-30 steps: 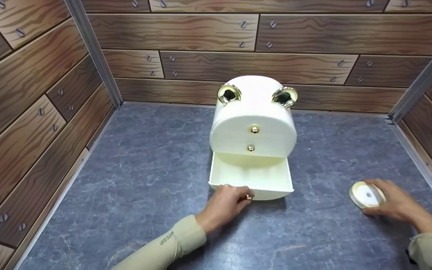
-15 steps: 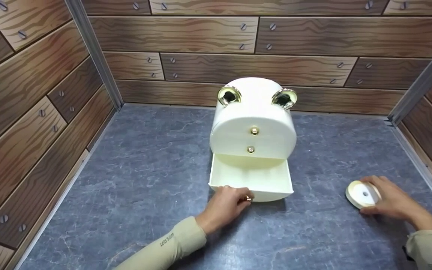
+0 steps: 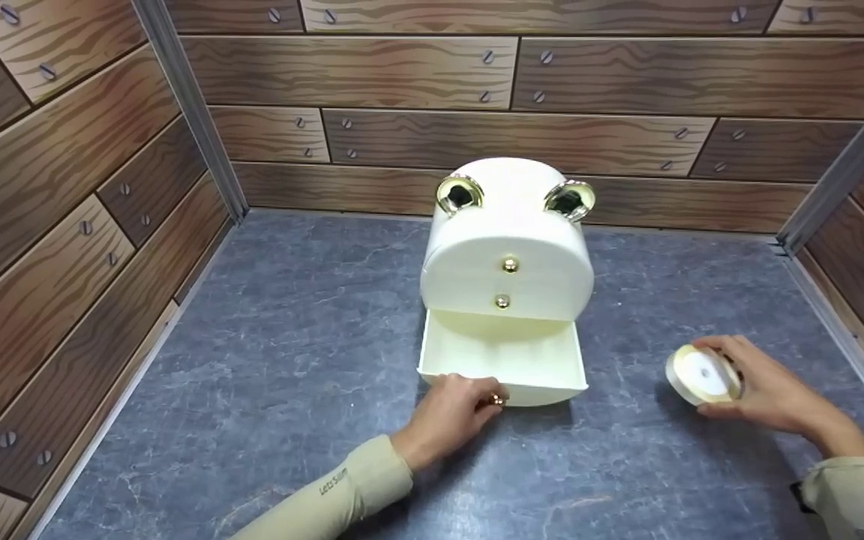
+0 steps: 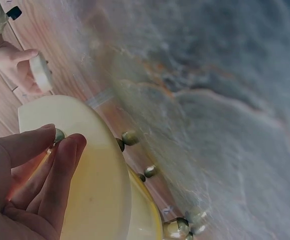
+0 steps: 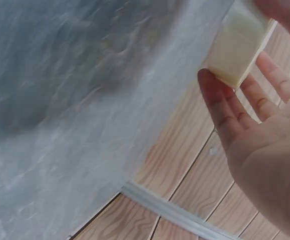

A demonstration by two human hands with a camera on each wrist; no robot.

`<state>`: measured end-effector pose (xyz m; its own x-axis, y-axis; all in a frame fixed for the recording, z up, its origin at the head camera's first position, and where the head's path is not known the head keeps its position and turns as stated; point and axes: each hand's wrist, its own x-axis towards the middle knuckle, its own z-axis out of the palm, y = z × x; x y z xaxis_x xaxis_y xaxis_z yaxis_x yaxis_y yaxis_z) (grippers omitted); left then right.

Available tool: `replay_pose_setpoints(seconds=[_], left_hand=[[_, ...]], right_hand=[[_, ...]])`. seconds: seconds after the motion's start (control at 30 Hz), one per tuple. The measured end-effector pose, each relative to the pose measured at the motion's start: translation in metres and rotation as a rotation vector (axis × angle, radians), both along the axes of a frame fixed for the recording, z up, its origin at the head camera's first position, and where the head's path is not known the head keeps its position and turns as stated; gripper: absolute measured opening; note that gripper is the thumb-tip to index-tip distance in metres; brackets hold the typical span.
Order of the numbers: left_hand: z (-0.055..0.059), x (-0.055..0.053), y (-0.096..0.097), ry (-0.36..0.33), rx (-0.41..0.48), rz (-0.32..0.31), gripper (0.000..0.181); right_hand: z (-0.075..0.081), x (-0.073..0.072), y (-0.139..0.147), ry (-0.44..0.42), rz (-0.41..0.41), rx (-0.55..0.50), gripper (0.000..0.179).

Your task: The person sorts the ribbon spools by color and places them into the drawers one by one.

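Observation:
A white rounded drawer box stands mid-table, with two gold-rimmed eye-like rings on top. Its bottom drawer is pulled out, and nothing shows inside it. My left hand pinches the small gold knob on that drawer's front between thumb and fingers. To the right, my right hand grips a cream roll of ribbon or tape by its edge, raised off the table. In the right wrist view the roll's cream side sits between thumb and fingertips.
Two more gold knobs, an upper knob and a lower knob, are on the box's shut drawers. Wood-patterned walls enclose the dark marbled table at the back and both sides.
My right hand has lifted the roll off the table and carried it left, toward the drawer. The left hand has stayed at the knob, and the drawer has not moved.

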<state>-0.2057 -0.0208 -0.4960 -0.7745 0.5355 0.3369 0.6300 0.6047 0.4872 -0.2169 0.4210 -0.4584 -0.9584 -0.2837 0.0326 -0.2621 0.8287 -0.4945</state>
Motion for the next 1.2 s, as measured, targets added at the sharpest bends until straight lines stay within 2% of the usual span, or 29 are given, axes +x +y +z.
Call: replay_pose_setpoints(seconds=[0.27,0.43,0.67,1.2], left_hand=[[-0.001,-0.001,0.0,0.052,0.007,-0.001,0.012],[-0.001,-0.001,0.0,0.031,0.007,-0.001,0.013],[0.0,0.0,0.0,0.04,0.003,0.001,0.013],[-0.001,0.001,0.001,0.018,0.008,-0.007,0.013]], right_hand=[[0.015,0.001,-0.029,0.029,0.06,-0.056,0.093],[0.023,0.001,-0.049,0.042,0.077,-0.041,0.091],[0.032,0.0,-0.075,0.027,0.135,-0.097,0.09],[0.036,-0.007,-0.114,0.085,0.261,-0.079,0.087]])
